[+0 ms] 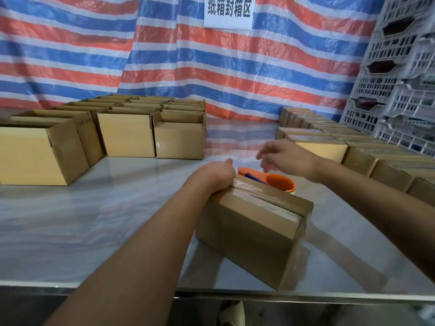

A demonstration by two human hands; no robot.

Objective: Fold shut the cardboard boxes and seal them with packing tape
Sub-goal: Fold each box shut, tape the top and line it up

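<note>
**Left hand on the taped box, right hand loose above the dispenser**

The left hand (217, 175) lies on the far left corner of the cardboard box (249, 227), forearm stretched forward and wrist bent down. Its back faces the camera and its fingers fold over the far end of the box out of sight, so whether they grip the cardboard or only rest there cannot be told. The right hand (286, 158) hangs in the air just beyond the box, reaching in from the right with the fingers relaxed, slightly spread and pointing left; it holds nothing and touches nothing.

The box sits on the glossy worktop (94, 208) between the two forearms, directly under the left hand and nearer than the right hand. It lies at an angle to the worktop's near edge. Its flaps are folded shut, and a strip of clear packing tape (261, 191) runs along the top seam and down over the right end.

Just below the right hand, behind the box, lies an orange tape dispenser (280, 181) with a blue part showing.

Well to the left of the left hand stand rows of open boxes (127, 135). Beyond and to the right of the right hand sit rows of sealed boxes (329, 147), with stacked grey crates (400, 78) behind them.
</note>
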